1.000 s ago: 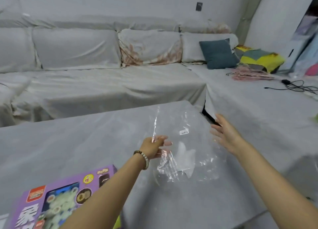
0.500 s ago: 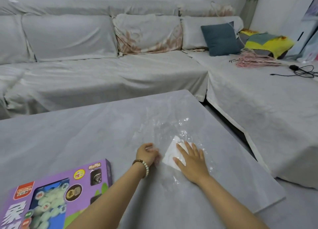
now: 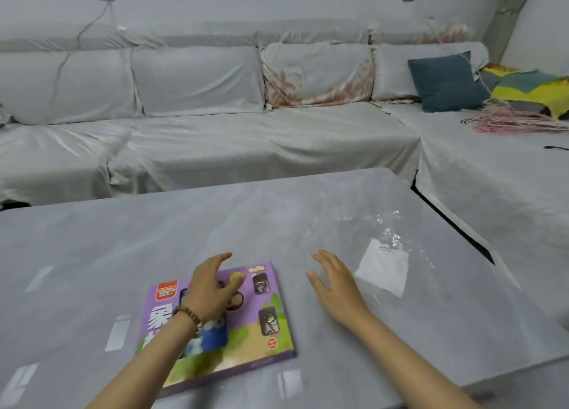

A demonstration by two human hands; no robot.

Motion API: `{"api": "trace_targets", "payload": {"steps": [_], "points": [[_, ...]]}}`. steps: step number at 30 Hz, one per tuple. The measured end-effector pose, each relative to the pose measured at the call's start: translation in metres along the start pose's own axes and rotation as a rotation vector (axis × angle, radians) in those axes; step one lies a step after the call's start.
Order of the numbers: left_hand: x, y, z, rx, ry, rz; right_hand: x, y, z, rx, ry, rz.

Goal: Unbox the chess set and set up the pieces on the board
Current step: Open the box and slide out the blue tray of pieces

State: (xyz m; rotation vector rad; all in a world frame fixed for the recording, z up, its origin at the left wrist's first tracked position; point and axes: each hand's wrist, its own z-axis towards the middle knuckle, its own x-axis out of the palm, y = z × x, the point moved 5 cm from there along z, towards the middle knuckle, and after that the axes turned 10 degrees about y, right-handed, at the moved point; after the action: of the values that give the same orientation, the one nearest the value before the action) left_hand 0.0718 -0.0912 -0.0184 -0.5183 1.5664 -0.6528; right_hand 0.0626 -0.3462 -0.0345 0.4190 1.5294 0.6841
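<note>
A flat purple chess set box (image 3: 271, 322) lies closed on the grey table (image 3: 92, 254), near the front edge. My left hand (image 3: 212, 285) hovers over the box's upper half with fingers spread, holding nothing. My right hand (image 3: 334, 282) is open just right of the box, above the bare tabletop. The clear plastic wrapper (image 3: 381, 264), with a white label patch, lies flat on the table to the right of my right hand. No board or pieces are visible outside the box.
A long sofa (image 3: 215, 137) under grey covers wraps behind and to the right of the table. A dark blue cushion (image 3: 446, 82), a yellow-green blanket (image 3: 532, 88) and a pink cord bundle (image 3: 508, 122) lie at the far right.
Both hands have let go of the plastic wrapper, which now lies flat on the table. They have moved left toward the purple box, the left hand now over it.
</note>
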Motion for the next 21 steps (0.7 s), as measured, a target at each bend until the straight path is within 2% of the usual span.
{"api": "trace_targets", "payload": {"steps": [5,9,12,15,21], "points": [[-0.030,0.077,-0.050,-0.175,-0.036,0.204,0.050,0.018,-0.008,0.224,0.084,0.217],[-0.027,0.106,-0.076,-0.199,-0.031,0.085,0.073,0.032,-0.013,0.366,0.155,0.577],[-0.025,0.108,-0.084,-0.196,-0.084,-0.058,0.075,0.039,-0.010,0.421,0.249,0.563],[-0.026,0.107,-0.084,-0.193,-0.109,-0.049,0.072,0.043,-0.007,0.511,0.399,0.552],[-0.026,0.114,-0.083,-0.190,-0.105,-0.040,0.063,0.048,-0.005,0.626,0.434,0.756]]}}
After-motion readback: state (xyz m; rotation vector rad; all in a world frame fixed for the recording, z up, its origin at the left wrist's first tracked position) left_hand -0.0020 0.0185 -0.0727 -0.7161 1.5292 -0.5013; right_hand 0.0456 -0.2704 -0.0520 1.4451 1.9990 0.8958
